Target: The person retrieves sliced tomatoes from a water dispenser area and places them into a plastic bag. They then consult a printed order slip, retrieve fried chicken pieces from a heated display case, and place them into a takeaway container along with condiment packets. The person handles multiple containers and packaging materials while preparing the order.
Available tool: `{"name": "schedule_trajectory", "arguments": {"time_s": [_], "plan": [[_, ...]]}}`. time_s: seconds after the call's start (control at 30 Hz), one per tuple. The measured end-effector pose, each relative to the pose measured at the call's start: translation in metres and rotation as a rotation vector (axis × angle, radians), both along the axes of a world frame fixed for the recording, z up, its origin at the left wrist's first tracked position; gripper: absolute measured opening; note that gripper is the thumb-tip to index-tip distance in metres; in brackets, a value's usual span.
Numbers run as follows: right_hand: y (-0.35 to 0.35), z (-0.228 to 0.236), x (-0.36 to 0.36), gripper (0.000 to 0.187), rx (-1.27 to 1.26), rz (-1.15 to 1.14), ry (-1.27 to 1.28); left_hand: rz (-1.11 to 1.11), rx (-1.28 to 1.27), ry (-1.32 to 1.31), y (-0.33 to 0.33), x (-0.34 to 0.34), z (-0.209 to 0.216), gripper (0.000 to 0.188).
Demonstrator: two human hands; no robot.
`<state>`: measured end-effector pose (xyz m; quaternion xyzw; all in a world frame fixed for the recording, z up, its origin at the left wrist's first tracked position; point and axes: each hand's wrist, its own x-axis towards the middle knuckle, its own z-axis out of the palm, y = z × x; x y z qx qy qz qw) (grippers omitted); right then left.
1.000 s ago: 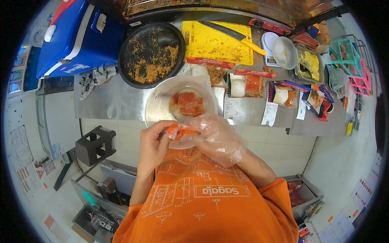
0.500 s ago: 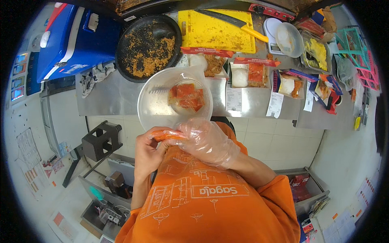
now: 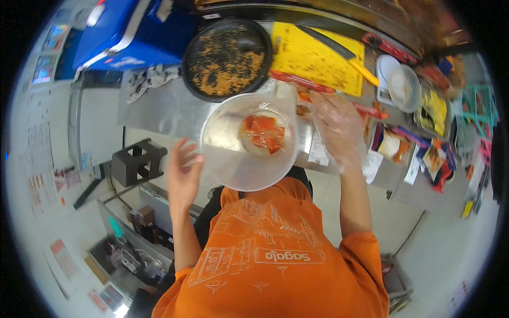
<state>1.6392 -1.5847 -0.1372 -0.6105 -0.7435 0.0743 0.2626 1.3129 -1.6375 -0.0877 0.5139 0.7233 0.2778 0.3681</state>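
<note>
My bare left hand (image 3: 184, 172) hangs open, fingers apart, just left of a large translucent plastic tub (image 3: 220, 151). Inside the tub lie several small clear sachets of red-orange sauce (image 3: 264, 132). My right hand (image 3: 339, 124), in a clear plastic glove, reaches over the row of meal boxes on the steel counter. Its fingertips are beside an orange-red patch (image 3: 304, 96), apparently a sauce sachet, in the leftmost meal box. The back of the glove hides the grip and much of the neighbouring box.
Behind the tub sits a black pan (image 3: 225, 61) with brown crumbs. A yellow cutting board (image 3: 297, 50) carries a large knife (image 3: 339, 53). Further right are a box of rice (image 3: 391, 147), paper slips (image 3: 373, 165) and a round plastic container (image 3: 404, 87). A blue cooler box (image 3: 124, 58) stands left.
My hands have parted from the sachet they held together over my shirt. The right moved forward and right to the boxes; the left moved left and opened. The whole view shifted.
</note>
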Motion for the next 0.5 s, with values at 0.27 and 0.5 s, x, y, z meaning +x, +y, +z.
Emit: {"name": "schedule_trajectory", "arguments": {"time_s": [0.27,0.5], "plan": [[-0.036,-0.058,-0.038,0.038,-0.482,-0.244,0.26,-0.058,-0.363,-0.242,-0.024,-0.05,-0.051,0.051],[-0.038,-0.028,-0.233,0.029,-0.873,0.007,0.699,0.441,-0.21,-0.327,-0.05,-0.19,0.029,0.055]]}}
